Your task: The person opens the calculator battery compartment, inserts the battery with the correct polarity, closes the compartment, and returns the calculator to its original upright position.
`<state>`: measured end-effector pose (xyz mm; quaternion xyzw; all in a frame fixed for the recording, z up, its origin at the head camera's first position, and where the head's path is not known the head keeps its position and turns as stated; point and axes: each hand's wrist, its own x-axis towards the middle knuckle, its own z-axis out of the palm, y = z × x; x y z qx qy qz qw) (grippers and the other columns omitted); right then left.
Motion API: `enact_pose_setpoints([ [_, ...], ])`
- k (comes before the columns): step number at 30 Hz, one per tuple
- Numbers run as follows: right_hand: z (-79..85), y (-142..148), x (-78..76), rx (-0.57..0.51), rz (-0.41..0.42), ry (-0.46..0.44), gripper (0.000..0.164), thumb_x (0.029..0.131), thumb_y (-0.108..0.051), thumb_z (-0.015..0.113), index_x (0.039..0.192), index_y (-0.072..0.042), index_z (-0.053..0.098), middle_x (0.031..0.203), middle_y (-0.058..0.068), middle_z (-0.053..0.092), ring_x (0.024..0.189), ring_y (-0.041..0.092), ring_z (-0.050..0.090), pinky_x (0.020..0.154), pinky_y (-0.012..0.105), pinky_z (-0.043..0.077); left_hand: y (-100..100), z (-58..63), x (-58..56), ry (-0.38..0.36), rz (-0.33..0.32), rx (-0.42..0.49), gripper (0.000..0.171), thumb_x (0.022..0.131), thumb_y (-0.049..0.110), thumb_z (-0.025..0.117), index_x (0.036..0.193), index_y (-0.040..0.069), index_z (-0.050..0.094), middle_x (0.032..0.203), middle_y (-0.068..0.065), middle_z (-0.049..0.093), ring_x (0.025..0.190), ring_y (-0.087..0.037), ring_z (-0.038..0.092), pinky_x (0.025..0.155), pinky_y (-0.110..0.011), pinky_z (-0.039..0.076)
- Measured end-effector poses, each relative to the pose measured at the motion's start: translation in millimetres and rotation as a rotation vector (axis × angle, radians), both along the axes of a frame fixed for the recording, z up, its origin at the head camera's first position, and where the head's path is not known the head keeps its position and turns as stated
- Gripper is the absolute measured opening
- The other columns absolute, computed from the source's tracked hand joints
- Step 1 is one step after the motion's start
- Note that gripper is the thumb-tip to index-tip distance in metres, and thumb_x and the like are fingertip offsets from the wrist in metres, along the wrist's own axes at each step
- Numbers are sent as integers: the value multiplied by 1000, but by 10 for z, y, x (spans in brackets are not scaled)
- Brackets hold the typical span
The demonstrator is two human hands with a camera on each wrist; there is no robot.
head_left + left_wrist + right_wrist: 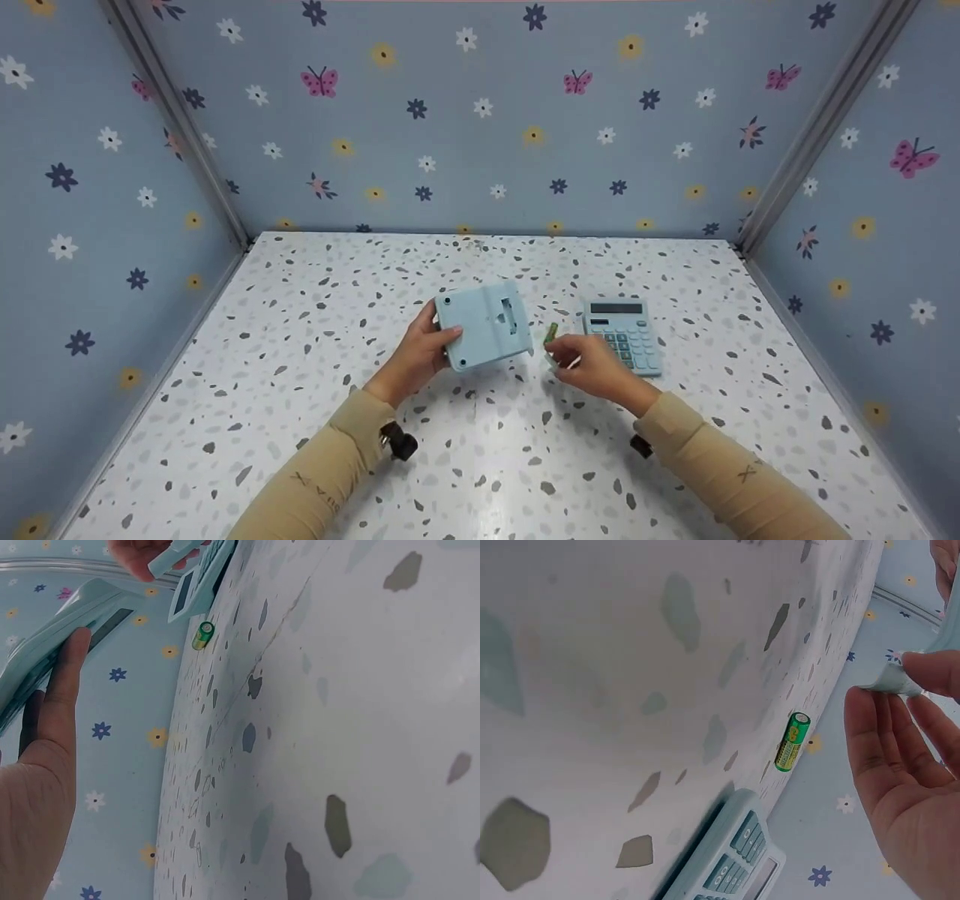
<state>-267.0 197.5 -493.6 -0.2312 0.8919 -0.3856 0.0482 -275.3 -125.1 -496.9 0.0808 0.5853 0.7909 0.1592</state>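
My left hand [420, 349] grips a light blue calculator [480, 337] by its left edge, thumb on the back. Its back faces up toward the head camera, and an uncovered battery slot [509, 316] shows near the right side. In the right wrist view, my right hand [907, 765] pinches a small light blue battery cover [892, 680] between thumb and fingers, off the table. A green battery [793, 741] lies on the table just beyond the right hand. Whether the slot holds anything is too small to tell.
A second light blue calculator [622, 337] lies face up to the right, partly behind my right hand. The speckled white table [480, 465] is bounded by blue flowered panels [480, 120] at the back and both sides.
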Motion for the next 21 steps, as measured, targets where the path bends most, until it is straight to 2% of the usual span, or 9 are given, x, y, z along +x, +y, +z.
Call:
enact_pose_setpoints([
  [4,-29,4,-11,25,13,-33,36,87,6,76,122,5,76,102,13,77,91,20,70,80,32,61,3,-3,4,1,2,12,79,110,7,56,175,22,14,171,-18,40,139,-32,58,104,-47,60],
  [13,-68,25,-20,94,35,-81,36,82,7,75,118,1,78,98,8,77,88,16,68,81,34,61,5,-16,10,-2,10,12,79,110,8,57,175,23,13,171,-20,39,144,-36,56,109,-52,58],
  [21,-89,12,-11,153,21,-176,37,85,4,78,121,-3,78,100,4,77,89,16,70,81,36,64,15,-23,8,4,-2,15,81,110,7,56,176,22,10,174,-20,36,149,-38,50,115,-55,54],
])
